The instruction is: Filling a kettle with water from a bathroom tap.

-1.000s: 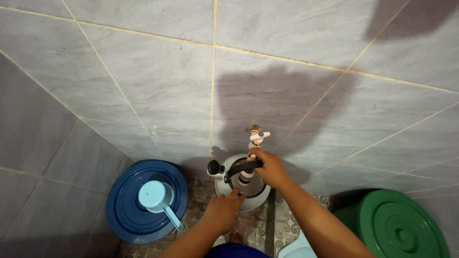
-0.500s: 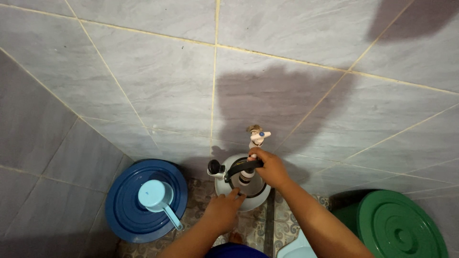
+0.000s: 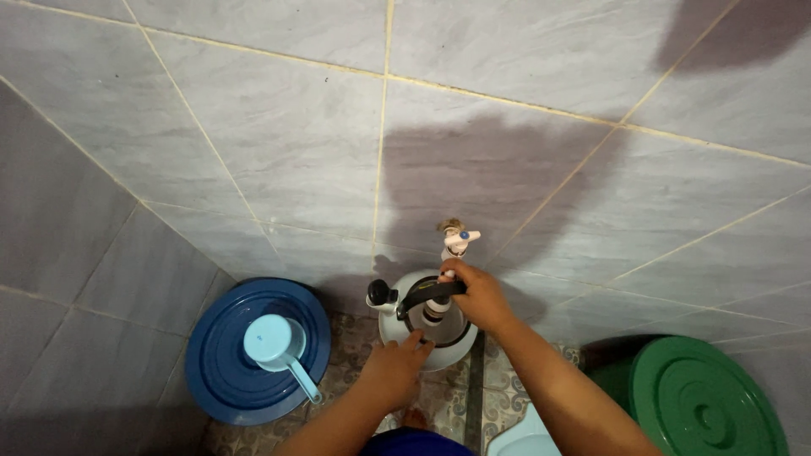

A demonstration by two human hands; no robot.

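White kettle [image 3: 422,325]: one, on the floor [image 3: 355,355] by the tiled wall [image 3: 279,127], right under the tap.
Tap [image 3: 457,242]: one, white, sticking out of the wall.
Right hand [image 3: 477,295]: its grip is closed around the kettle's black handle [image 3: 429,293].
Left hand [image 3: 395,367]: fingertips rest on the kettle's near rim; grip loose, holding nothing.
Buckets: two, a blue lid [image 3: 253,350] at the left, a green lid [image 3: 705,405] at the right.
Scoop [image 3: 277,346]: one, light blue, lying on the blue lid.
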